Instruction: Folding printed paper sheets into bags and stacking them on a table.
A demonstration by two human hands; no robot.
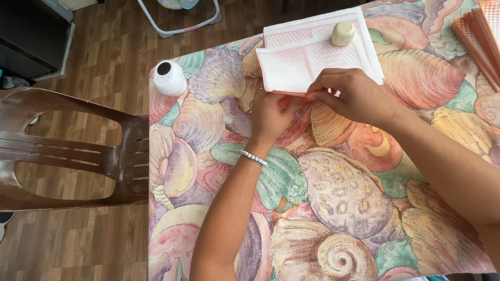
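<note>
Here both hands meet at the near edge of a folded pink-and-white paper sheet (291, 65) on the shell-patterned table (333, 198). The left hand (271, 112) presses its fingers down under that edge, while the right hand (346, 93) pinches the edge with closed fingers. A small cream cap (342, 33) sits on the paper stack (312, 28); a white round device (169, 78) stands near the table corner.
</note>
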